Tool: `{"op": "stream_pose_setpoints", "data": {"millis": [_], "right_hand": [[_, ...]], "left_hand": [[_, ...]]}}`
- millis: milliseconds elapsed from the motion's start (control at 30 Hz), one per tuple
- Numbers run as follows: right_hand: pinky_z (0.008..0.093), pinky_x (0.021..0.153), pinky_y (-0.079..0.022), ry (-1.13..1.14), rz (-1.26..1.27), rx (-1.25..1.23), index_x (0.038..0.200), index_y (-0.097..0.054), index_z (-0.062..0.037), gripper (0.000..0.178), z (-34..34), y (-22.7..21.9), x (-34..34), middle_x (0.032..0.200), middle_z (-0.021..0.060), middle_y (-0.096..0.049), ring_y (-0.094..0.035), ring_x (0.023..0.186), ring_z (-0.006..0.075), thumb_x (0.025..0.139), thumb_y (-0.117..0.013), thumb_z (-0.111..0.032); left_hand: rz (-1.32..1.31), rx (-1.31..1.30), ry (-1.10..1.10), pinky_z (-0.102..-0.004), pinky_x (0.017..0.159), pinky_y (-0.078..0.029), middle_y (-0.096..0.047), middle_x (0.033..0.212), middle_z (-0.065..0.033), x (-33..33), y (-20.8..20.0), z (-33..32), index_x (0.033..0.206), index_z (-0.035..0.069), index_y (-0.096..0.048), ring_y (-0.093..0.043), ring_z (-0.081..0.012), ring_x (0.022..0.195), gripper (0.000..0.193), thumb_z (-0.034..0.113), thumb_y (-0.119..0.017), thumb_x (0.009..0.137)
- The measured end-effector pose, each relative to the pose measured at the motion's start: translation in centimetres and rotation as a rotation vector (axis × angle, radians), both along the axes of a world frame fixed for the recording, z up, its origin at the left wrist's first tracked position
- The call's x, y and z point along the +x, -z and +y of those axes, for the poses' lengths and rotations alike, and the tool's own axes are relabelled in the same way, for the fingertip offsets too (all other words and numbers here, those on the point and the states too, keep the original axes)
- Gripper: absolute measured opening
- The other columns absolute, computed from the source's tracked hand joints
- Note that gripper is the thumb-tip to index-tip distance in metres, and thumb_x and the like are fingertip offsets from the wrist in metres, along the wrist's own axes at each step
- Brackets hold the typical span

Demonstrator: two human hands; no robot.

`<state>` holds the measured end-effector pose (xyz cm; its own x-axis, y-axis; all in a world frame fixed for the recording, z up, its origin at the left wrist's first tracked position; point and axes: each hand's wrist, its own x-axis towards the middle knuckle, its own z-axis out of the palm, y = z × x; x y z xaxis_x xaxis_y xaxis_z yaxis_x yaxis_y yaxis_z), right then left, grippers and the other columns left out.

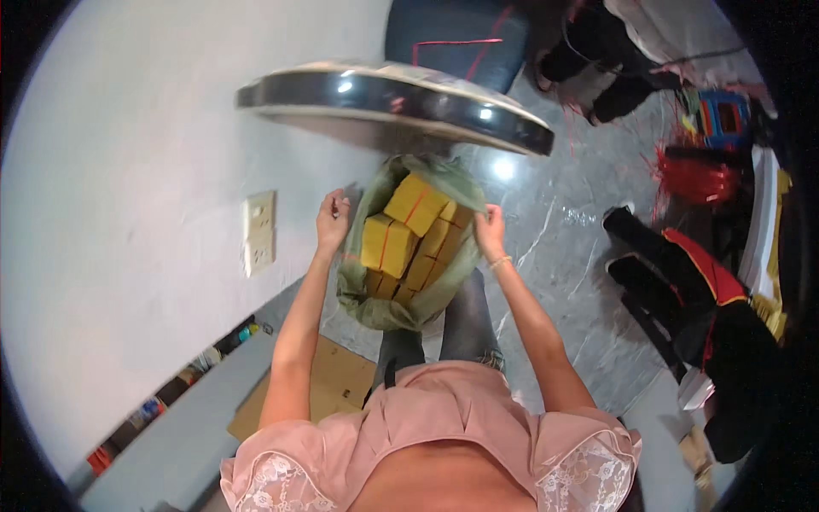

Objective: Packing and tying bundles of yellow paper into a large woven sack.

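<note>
An open green woven sack [388,314] stands before me, its mouth spread wide. Inside sit several yellow block-shaped bundles [415,205], tied with thin red bands. My right hand [490,232] pinches the sack's rim on its right side. On the opposite side, close beside the rim, is my left hand [333,222] with its fingers curled in. Whether those left fingers have hold of the sack cannot be made out. My legs show just below the sack.
A board with a shiny dark edge [401,98] juts out above the sack. Left is a white wall with outlets [258,232]; cardboard [337,380] lies below. At right are red strands [695,179] and black-and-red fabric [708,282]. Another person's legs [627,90] show behind.
</note>
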<state>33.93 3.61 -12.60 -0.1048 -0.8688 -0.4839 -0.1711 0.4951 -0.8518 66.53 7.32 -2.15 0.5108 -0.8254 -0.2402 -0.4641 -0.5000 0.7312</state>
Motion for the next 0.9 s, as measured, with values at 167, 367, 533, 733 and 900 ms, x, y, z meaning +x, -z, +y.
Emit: {"op": "stream_pose_setpoints", "data": {"millis": [167,367,533,733,900], "right_hand": [[0.04,0.087,-0.036,-0.233,0.407,-0.333,0.116,-0.036,0.0016,0.053,2.4,-9.3,-3.2,0.105,0.0219,-0.045,-0.044,0.1,0.0332,0.074,-0.06,-0.019],[0.0393,0.085,-0.038,-0.92,0.408,-0.637,0.101,-0.05,-0.0037,0.034,12.2,-14.3,0.3,0.107,0.0181,-0.045,-0.043,0.099,0.0353,0.07,-0.057,-0.012],[0.0384,0.082,-0.04,-0.959,0.369,-0.463,0.097,-0.055,-0.006,0.028,21.7,-13.8,0.0,0.096,0.0176,-0.05,-0.046,0.095,0.0341,0.07,-0.055,-0.013],[0.039,0.079,-0.041,-0.861,0.525,-0.312,0.095,-0.054,-0.005,0.026,28.6,-11.9,-7.5,0.092,0.0171,-0.05,-0.049,0.088,0.0346,0.071,-0.056,-0.011],[0.0393,0.077,-0.041,-0.918,0.566,-0.419,0.093,-0.053,-0.0056,0.023,27.4,-14.9,-6.6,0.091,0.0154,-0.05,-0.049,0.089,0.034,0.07,-0.055,-0.007]], "left_hand": [[-0.392,-0.05,0.336,-0.0354,0.078,-0.04,-0.055,0.092,-0.0142,-2.4,-1.5,15.0,0.107,0.004,-0.051,-0.052,-0.0275,0.09,0.035,0.021,-0.058,0.077],[-0.353,0.173,0.707,-0.0479,0.089,-0.03,-0.041,0.121,-0.0161,-8.2,1.3,24.6,0.122,0.01,-0.04,-0.032,-0.0367,0.115,0.069,0.046,-0.061,0.068],[-0.115,0.726,0.916,-0.0493,0.089,-0.032,-0.058,0.1,-0.018,-8.7,3.0,28.1,0.113,0.005,-0.048,-0.053,-0.0335,0.097,0.048,0.024,-0.057,0.07],[0.032,0.658,0.912,-0.0447,0.082,-0.04,-0.054,0.104,-0.0209,-10.2,0.1,33.8,0.109,0.006,-0.051,-0.05,-0.038,0.098,0.045,0.038,-0.047,0.077],[0.162,0.495,0.586,-0.0408,0.092,-0.032,-0.046,0.117,-0.0208,-8.5,1.7,33.1,0.116,0.006,-0.047,-0.041,-0.0369,0.108,0.058,0.053,-0.032,0.084]]}}
